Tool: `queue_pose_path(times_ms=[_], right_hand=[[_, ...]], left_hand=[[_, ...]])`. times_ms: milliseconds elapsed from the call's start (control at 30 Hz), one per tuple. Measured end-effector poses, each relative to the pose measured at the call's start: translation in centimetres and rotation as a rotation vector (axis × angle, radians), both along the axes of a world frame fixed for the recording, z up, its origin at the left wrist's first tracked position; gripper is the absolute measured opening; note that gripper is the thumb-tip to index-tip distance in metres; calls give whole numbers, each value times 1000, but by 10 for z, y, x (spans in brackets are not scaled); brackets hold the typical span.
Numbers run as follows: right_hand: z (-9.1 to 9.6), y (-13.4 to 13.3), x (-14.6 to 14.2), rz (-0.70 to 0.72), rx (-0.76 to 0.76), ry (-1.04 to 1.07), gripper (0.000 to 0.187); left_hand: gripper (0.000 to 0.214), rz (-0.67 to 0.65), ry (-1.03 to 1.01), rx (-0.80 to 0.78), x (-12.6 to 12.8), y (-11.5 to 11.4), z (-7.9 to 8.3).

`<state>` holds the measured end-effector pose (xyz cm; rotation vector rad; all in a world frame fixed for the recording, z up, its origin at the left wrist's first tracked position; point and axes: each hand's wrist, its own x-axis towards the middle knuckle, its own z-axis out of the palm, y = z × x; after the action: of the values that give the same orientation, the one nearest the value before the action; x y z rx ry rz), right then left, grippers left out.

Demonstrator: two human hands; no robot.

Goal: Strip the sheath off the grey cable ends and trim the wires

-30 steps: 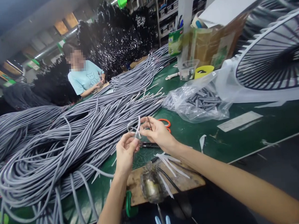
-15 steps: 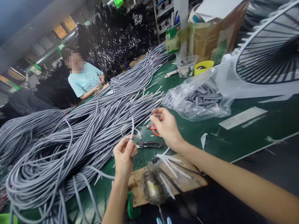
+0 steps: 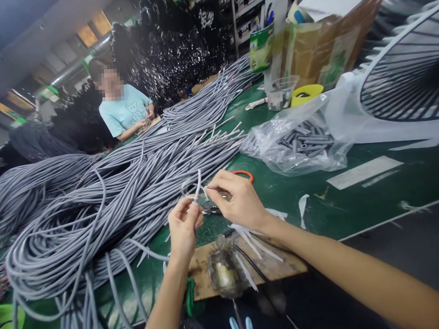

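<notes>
My green tabletop [image 3: 354, 201] is covered on the left by a big heap of grey cables [image 3: 97, 210] that runs to the far end. Right of the heap lies a clear plastic bag [image 3: 299, 145] full of short grey tubes, with an orange handle [image 3: 243, 173] just in front of it. Behind the bag stand a yellow bowl [image 3: 306, 93], a clear cup [image 3: 282, 92], a green can [image 3: 260, 52] and a cardboard box [image 3: 320, 51]. A white paper strip [image 3: 363, 171] lies flat on the bare green. A wooden board [image 3: 269, 265] sits on the near edge, with white slivers on it.

cable pile [image 3: 96, 205] left | tube bag [image 3: 299, 143] right | board [image 3: 247, 268] near edge
</notes>
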<state>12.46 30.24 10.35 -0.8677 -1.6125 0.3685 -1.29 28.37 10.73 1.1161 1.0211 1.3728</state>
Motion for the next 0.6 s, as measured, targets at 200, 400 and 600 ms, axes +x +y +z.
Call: queue_pose_path(times_ms=[200, 400, 600], right_hand=[[2, -1, 4, -258, -27, 110, 15], [-2, -9, -8, 26, 61, 73, 9], [-4, -10, -10, 91, 114, -41, 16]], left_hand=[[38, 0, -64, 5, -2, -1, 4], [33, 27, -70, 75, -2, -1, 1], [22, 119, 125, 258, -6, -3, -1]])
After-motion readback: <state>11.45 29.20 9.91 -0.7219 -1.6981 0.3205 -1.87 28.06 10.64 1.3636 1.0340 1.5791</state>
